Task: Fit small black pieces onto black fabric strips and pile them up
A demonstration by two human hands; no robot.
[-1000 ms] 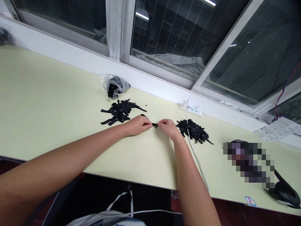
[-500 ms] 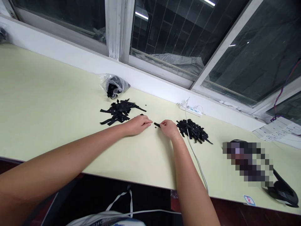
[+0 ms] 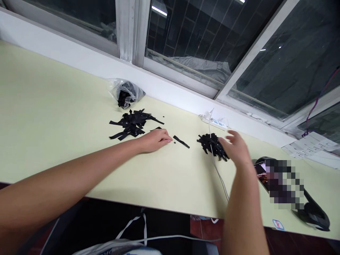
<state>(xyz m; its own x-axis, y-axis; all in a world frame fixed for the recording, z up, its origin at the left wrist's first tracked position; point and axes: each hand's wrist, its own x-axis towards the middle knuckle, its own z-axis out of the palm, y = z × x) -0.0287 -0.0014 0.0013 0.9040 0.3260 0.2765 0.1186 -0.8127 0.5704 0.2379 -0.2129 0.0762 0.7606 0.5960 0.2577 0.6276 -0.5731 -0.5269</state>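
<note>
My left hand (image 3: 155, 139) rests on the pale yellow table (image 3: 53, 117), fingers curled loosely together, fingertips just left of a small black dot. One black strip (image 3: 181, 141) lies loose on the table between my hands. My right hand (image 3: 237, 148) hovers with fingers spread over the right edge of the right pile of black strips (image 3: 211, 144), holding nothing. A second pile of black strips (image 3: 131, 123) lies behind my left hand.
A clear plastic bag (image 3: 125, 92) of black pieces sits by the window sill. A white power strip (image 3: 216, 123) lies at the back, its white cable (image 3: 220, 177) running over the table's front edge. A dark device (image 3: 313, 212) sits far right.
My right hand let go of the black strip and swung right to the right pile. The strip now lies on the table. My left hand stayed put.
</note>
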